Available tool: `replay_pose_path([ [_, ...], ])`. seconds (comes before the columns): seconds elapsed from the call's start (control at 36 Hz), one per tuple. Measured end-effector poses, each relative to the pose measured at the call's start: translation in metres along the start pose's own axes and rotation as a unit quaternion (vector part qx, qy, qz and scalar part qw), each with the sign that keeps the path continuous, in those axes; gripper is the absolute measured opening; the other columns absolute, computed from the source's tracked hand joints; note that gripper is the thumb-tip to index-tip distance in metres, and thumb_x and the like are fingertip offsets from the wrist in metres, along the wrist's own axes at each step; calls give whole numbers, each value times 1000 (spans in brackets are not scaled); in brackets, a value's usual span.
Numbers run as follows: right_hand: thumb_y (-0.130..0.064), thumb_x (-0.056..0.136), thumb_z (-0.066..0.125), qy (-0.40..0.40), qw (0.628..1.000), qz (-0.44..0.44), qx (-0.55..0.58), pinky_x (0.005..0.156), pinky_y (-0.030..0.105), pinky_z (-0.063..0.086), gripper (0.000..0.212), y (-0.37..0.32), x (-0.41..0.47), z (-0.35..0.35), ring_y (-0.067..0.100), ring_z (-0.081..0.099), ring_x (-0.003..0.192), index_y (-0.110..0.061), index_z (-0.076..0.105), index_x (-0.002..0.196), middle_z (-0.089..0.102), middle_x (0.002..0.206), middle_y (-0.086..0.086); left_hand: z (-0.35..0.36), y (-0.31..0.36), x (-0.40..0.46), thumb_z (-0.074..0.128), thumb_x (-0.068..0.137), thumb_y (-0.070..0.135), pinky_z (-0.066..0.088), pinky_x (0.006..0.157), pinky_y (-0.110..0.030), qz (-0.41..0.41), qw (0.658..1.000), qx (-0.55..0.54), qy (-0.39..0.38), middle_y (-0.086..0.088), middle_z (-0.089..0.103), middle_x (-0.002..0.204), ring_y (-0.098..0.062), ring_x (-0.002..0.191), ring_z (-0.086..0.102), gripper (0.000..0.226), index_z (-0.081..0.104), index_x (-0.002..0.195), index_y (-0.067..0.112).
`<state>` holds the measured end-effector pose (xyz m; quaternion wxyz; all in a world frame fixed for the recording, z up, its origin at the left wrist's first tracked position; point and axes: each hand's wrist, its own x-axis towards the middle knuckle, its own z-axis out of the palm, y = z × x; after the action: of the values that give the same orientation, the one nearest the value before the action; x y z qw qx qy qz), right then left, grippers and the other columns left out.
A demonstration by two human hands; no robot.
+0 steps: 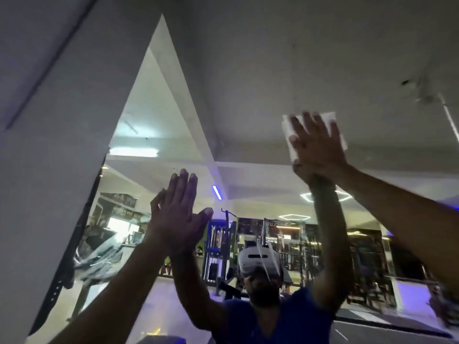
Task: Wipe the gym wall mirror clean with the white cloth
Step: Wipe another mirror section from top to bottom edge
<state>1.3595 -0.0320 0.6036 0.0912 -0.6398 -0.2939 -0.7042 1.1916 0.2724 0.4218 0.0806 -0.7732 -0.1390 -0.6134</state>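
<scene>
1. Pressing the white cloth point(290, 135) flat on the wall mirror point(248, 100) with my right hand point(316, 145), fingers straight, high up.
2. My left hand point(177, 214) rests flat on the glass, fingers open, holding nothing.
3. I think most of the wiping is left.
4. The mirror's left edge is near; there is open glass to the right and below.

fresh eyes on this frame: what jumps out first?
The right hand, raised high at upper right, presses the white cloth flat against the mirror. At centre left the left hand lies open on the glass, meeting its own reflection. Low in the middle, the reflected person wears a white headset, with gym machines behind.
</scene>
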Motion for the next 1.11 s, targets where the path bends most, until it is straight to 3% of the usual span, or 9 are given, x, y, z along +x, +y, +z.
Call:
replay_pose_path([
  [0.19, -58, 97, 18, 22, 984, 172, 34, 127, 69, 2, 81, -56, -34, -16, 42, 13, 162, -21, 22, 169, 18, 175, 18, -8, 3, 1, 2, 86, 81, -2, 126, -45, 2, 1000, -1, -11, 9, -34, 168, -11, 156, -29, 94, -20, 164, 33],
  [0.36, -60, 106, 17, -25, 991, -119, 55, 127, 67, 1, 73, -153, -80, -12, 37, 1, 164, -24, 15, 170, 6, 177, 15, -6, -6, 2, -11, 83, 89, 7, 129, -49, 4, 1000, 17, -7, 7, -25, 172, -13, 160, -21, 100, -13, 166, 33],
  [0.47, -54, 110, 23, -49, 978, -202, 23, 130, 60, -2, 65, -116, -92, -18, 29, 2, 165, -34, 6, 170, 7, 178, 7, -14, -3, 2, -8, 81, 88, 6, 128, -46, -1, 1000, 16, -24, 9, -29, 170, -13, 159, -22, 100, -16, 164, 33],
  [0.67, -54, 102, 31, -100, 989, 42, -99, 127, 65, 8, 72, 72, -126, -39, 35, -1, 164, -26, 23, 168, -2, 178, 9, -24, -2, 2, 3, 84, 81, 14, 128, -51, 1, 997, 49, -53, 7, -23, 171, -15, 160, -15, 99, -11, 166, 28],
  [0.72, -51, 105, 46, -71, 987, 129, -66, 128, 66, 11, 76, 77, -152, -40, 37, 7, 163, -28, 14, 170, 5, 178, 12, -30, 9, 1, 3, 84, 75, 15, 127, -54, -5, 997, 56, -62, 0, -16, 174, -21, 162, -9, 100, -2, 168, 21],
  [0.81, -58, 108, 22, -12, 975, 223, -9, 126, 68, 11, 72, 22, -180, -39, 39, 7, 163, -27, 5, 171, 5, 177, 14, -38, 37, -11, 13, 91, 56, 19, 124, -65, -16, 997, 43, -63, -16, 5, 175, -35, 162, 7, 92, 14, 167, 4],
  [0.92, -60, 108, 18, -47, 996, 73, 21, 128, 67, 1, 74, -65, -214, -34, 39, -4, 163, -25, 0, 171, -7, 177, 14, -28, 79, -35, 27, 96, 34, 49, 100, -65, 80, 995, 56, -34, -32, 39, 159, -47, 147, 42, 73, 40, 153, -9],
  [1.03, -54, 107, 39, -91, 982, -157, 46, 128, 68, 7, 74, -65, -239, -36, 34, 1, 164, -30, 8, 170, 2, 178, 10, -5, 103, -57, 22, 101, 50, 33, 116, -58, 103, 991, 68, -59, -22, 19, 172, -37, 159, 22, 78, 23, 165, 4],
  [1.11, -53, 109, 32, -90, 986, -139, 12, 129, 66, 8, 70, 5, -237, -43, 31, 2, 164, -32, 5, 170, 1, 178, 8, -2, 87, -60, 22, 102, 57, 26, 123, -57, 130, 988, 61, -60, -13, 5, 176, -30, 163, 8, 79, 14, 168, 13],
])
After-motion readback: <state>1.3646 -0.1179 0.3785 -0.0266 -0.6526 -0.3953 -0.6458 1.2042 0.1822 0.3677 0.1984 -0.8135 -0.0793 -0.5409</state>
